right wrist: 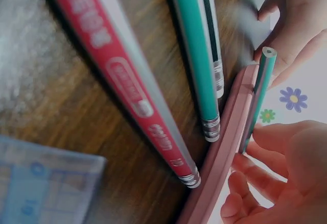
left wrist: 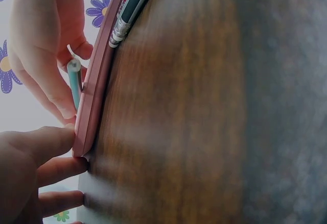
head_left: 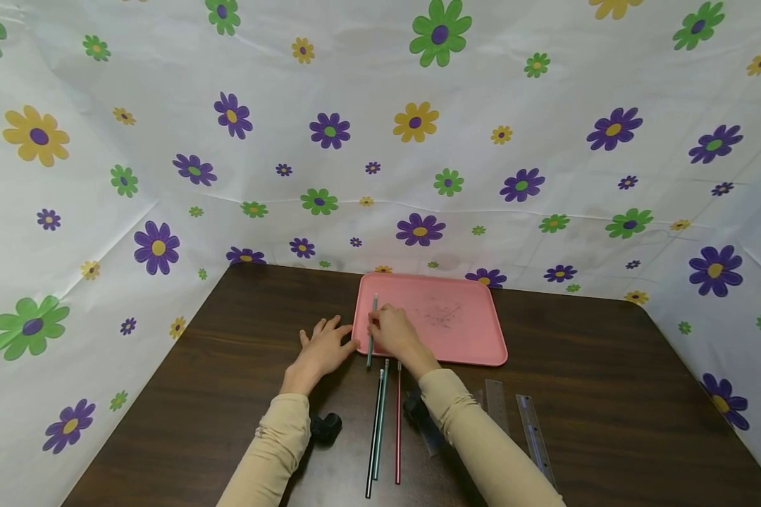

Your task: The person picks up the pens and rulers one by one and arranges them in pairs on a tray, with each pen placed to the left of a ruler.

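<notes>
In my right hand (head_left: pixel 396 331) I pinch a green pencil (right wrist: pixel 260 89) between thumb and fingers, over the left part of a pink tray (head_left: pixel 463 327). Its near end sticks out past the tray's front rim, unsharpened in the right wrist view. My left hand (head_left: pixel 320 352) rests at the tray's front left corner, fingers spread, thumb touching the rim. Just in front of the tray lie another green pencil (right wrist: pixel 196 55), a black pencil (head_left: pixel 375 436) and a red pencil (right wrist: pixel 130 81), their eraser ends toward the tray.
Clear rulers lie to the right on the dark table (head_left: pixel 615 373), one ruler (head_left: pixel 535 440) farthest right, another ruler (head_left: pixel 496 403) beside it. Black wrist camera mounts (head_left: pixel 325 428) sit under the forearms. A flowered cloth (head_left: pixel 355 155) hangs behind the table.
</notes>
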The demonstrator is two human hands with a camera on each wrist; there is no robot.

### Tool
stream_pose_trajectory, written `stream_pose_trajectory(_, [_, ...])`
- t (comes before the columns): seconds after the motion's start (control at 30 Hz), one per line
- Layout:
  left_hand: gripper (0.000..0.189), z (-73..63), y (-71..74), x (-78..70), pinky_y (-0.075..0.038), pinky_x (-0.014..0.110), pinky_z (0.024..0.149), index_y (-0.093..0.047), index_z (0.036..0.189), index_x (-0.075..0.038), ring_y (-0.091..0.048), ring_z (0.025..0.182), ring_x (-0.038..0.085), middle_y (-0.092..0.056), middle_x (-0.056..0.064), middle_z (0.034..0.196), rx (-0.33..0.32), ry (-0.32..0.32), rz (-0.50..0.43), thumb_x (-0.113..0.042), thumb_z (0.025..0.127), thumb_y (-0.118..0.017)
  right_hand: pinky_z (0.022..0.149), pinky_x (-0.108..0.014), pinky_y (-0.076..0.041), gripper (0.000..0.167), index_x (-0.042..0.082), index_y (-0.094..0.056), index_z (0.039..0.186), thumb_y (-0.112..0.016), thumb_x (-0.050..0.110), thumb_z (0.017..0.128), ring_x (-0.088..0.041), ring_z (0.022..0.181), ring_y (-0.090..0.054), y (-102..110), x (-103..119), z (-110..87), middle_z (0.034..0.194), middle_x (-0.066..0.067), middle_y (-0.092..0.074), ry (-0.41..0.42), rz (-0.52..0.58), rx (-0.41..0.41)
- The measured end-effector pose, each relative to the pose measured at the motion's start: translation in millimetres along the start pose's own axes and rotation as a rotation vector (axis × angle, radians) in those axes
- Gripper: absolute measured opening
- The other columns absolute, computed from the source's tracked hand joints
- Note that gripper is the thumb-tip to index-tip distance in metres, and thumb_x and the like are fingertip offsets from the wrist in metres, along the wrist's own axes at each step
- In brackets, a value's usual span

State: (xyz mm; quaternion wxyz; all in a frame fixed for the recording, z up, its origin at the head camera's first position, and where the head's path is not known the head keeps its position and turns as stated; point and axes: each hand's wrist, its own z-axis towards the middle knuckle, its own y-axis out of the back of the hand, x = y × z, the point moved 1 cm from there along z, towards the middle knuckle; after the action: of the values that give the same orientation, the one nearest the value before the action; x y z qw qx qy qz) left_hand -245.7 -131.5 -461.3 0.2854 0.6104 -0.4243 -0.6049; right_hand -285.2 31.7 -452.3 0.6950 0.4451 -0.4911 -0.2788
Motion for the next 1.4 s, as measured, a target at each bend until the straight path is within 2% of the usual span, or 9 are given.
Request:
stream_pose_trajectory(0.2, [0.051,-1.2,0.5,-0.8,-0.006,0.079,0.11,-0.054,0.144,-0.015,-0.022,0.149,0.045,-0.033,0.017,0.16,0.001,-0.004,0.004,-0.042,0.101,-0.052,0.103,-0.047,-0.047,0.039,0.004,-0.06,0.136,-0.056,0.022,0.102,-0.036,0.119,-0.057,0,1,-1.0,0.132,-0.015,-0.061,-0.008,-0.065,0.076])
stream_pose_trajectory(0.43, [0.05,-2.4,1.4,-0.6,-0.006,0.079,0.11,-0.055,0.144,-0.013,-0.022,0.149,0.045,-0.033,0.018,0.16,-0.004,-0.003,-0.007,-0.04,0.101,-0.053,0.107,-0.049,-0.043,0.045,0.006,-0.054,0.143,-0.056,0.026,0.102,-0.036,0.128,-0.052,-1,-1,-1.1,0.142,-0.012,-0.056,-0.018,-0.028,0.096])
stream_pose_trajectory(0.53, [0.051,-3.0,1.6,-1.4,-0.005,0.079,0.11,-0.054,0.144,-0.014,-0.021,0.149,0.045,-0.032,0.018,0.16,0.001,-0.004,-0.011,-0.041,0.101,-0.052,0.104,-0.048,-0.045,0.04,0.007,-0.06,0.135,-0.059,0.027,0.1,-0.034,0.122,-0.055,-3,-2,0.3,0.136,-0.011,-0.06,-0.023,-0.009,0.057])
stream_pose_trajectory(0.67, [0.051,-2.5,1.0,-0.2,-0.006,0.08,0.11,-0.054,0.144,-0.015,-0.021,0.149,0.045,-0.033,0.018,0.16,0.0,-0.005,0.001,-0.041,0.101,-0.052,0.093,-0.045,-0.049,0.03,0.011,-0.067,0.122,-0.064,0.028,0.098,-0.031,0.107,-0.059,-7,-2,3.1,0.126,-0.008,-0.066,-0.034,-0.004,-0.005])
stream_pose_trajectory(0.73, [0.05,-1.8,0.5,0.9,-0.006,0.08,0.109,-0.054,0.144,-0.015,-0.022,0.149,0.045,-0.033,0.018,0.16,-0.003,-0.004,0.007,-0.041,0.101,-0.052,0.089,-0.044,-0.05,0.03,0.012,-0.068,0.121,-0.064,0.029,0.097,-0.029,0.101,-0.058,-7,-1,3.8,0.125,-0.007,-0.068,-0.045,-0.009,-0.019])
stream_pose_trajectory(0.87, [0.051,-0.8,0.0,0.8,-0.006,0.079,0.11,-0.054,0.144,-0.015,-0.022,0.149,0.045,-0.033,0.017,0.16,-0.001,-0.002,0.008,-0.041,0.101,-0.052,0.086,-0.043,-0.05,0.035,0.013,-0.067,0.129,-0.061,0.03,0.099,-0.03,0.099,-0.056,-5,1,3.9,0.135,-0.005,-0.064,-0.051,-0.062,-0.003])
stream_pose_trajectory(1.03, [0.051,-0.6,-0.1,-0.6,-0.007,0.08,0.11,-0.054,0.144,-0.015,-0.023,0.149,0.045,-0.034,0.017,0.16,-0.005,-0.003,0.017,-0.042,0.101,-0.052,0.088,-0.046,-0.05,0.046,0.015,-0.053,0.145,-0.052,0.035,0.103,-0.033,0.105,-0.054,-7,1,3.3,0.152,-0.003,-0.049,-0.029,-0.169,0.079])
stream_pose_trajectory(1.17, [0.05,-0.7,0.3,-0.8,-0.008,0.08,0.109,-0.055,0.143,-0.014,-0.023,0.148,0.046,-0.034,0.018,0.159,-0.008,-0.005,0.027,-0.041,0.101,-0.052,0.09,-0.049,-0.048,0.051,0.016,-0.047,0.15,-0.049,0.038,0.104,-0.035,0.109,-0.051,-9,0,2.7,0.156,-0.003,-0.043,-0.022,-0.204,0.11])
stream_pose_trajectory(1.4, [0.051,-0.4,0.2,-1.1,-0.007,0.08,0.11,-0.055,0.143,-0.014,-0.023,0.149,0.045,-0.034,0.018,0.159,-0.008,-0.001,0.021,-0.043,0.101,-0.053,0.09,-0.049,-0.047,0.053,0.015,-0.048,0.149,-0.051,0.04,0.103,-0.035,0.111,-0.05,-10,1,2.2,0.156,-0.003,-0.044,-0.024,-0.201,0.103])
